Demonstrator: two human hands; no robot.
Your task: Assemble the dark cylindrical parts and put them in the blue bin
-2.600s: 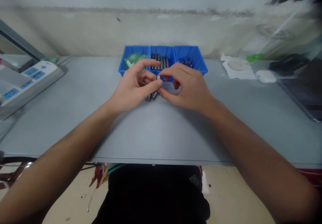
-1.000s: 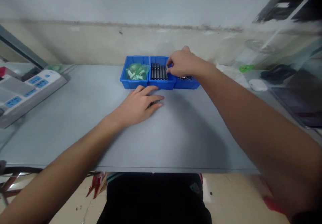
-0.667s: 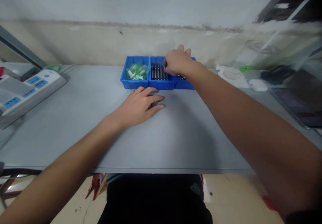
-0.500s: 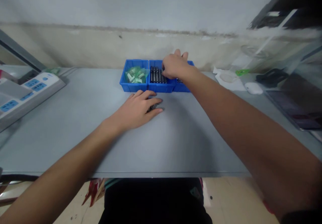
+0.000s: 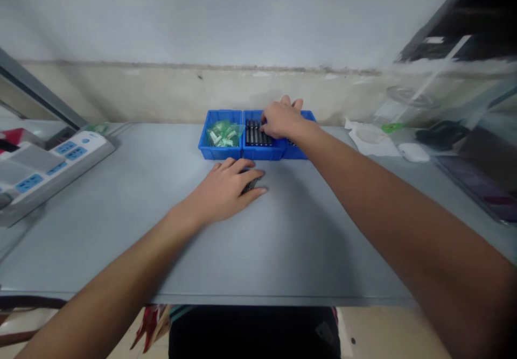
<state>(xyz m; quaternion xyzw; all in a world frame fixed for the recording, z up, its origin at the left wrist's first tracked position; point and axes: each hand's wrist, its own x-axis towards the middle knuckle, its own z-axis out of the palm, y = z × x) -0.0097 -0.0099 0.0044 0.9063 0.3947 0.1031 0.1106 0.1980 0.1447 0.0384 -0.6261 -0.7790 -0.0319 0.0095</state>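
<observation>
No brand, label or writing can be read anywhere in this view.

Nearest, both bare forearms stretch out over the grey bench (image 5: 121, 197). The left hand (image 5: 226, 189) lies palm down on the bench, fingers spread and loosely flat, its grip apart and clamped on nothing. Its fingertips rest over a small cluster of dark metal pieces (image 5: 251, 182), which peek out between index and middle finger in front of the trays.

Farther on, three blue trays stand side by side and touching near the wall. The left tray (image 5: 210, 152) holds pale pieces in a green-tinted clear bag (image 5: 223, 133). The middle tray (image 5: 258, 153) holds a row of dark bars (image 5: 253, 133) lying parallel. The right hand (image 5: 280, 121) reaches out at full arm's length, knuckles up, fingers curled down into the middle tray's right part; whether its grip has closed on a bar I cannot tell. The hand and wrist hide most of the right tray (image 5: 301, 152).

To the left, a white power strip (image 5: 52, 162) with blue sockets lies at an angle. To the far right sit a white mouse (image 5: 412, 153) and white paper (image 5: 369, 138).
</observation>
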